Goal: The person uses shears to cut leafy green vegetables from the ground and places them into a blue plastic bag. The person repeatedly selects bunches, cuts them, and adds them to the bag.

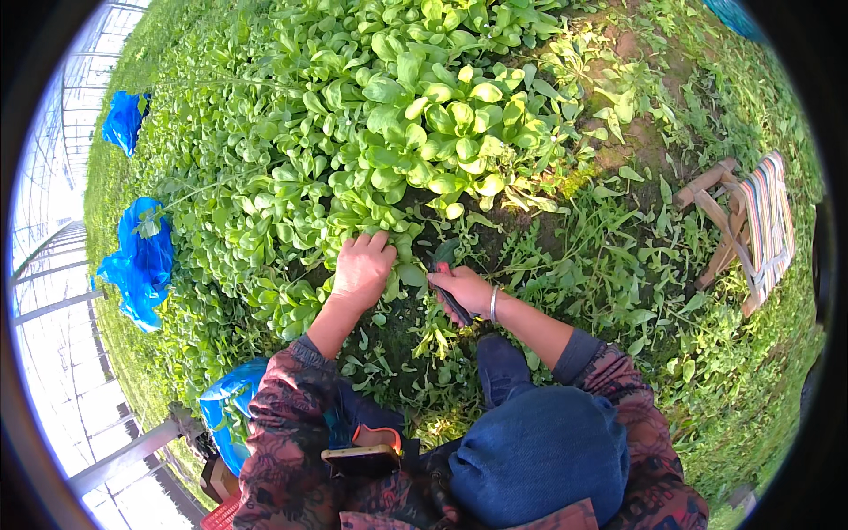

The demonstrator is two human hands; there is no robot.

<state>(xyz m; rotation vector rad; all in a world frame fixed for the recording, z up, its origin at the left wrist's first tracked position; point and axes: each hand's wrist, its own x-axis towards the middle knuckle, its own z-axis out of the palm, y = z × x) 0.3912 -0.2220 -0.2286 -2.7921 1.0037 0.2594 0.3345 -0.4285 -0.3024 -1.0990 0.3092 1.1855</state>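
Note:
Low leafy green plants (457,126) grow densely before me. My left hand (364,268) rests among the leaves at the lower edge of this growth, its fingers curled into a plant; whether they grip leaves is hidden. Just to its right, my right hand (464,295) is closed around a tool with a red and black handle (457,306), low over the soil. The tool's working end is partly hidden by leaves. A metal bangle circles my right wrist.
A folding stool (768,225) with a striped seat stands on the right. Blue plastic bags (147,255) lie at the left, another (228,397) near my left arm. A red plastic crate (222,513) and a metal post (126,457) are at the lower left. My knees are close below.

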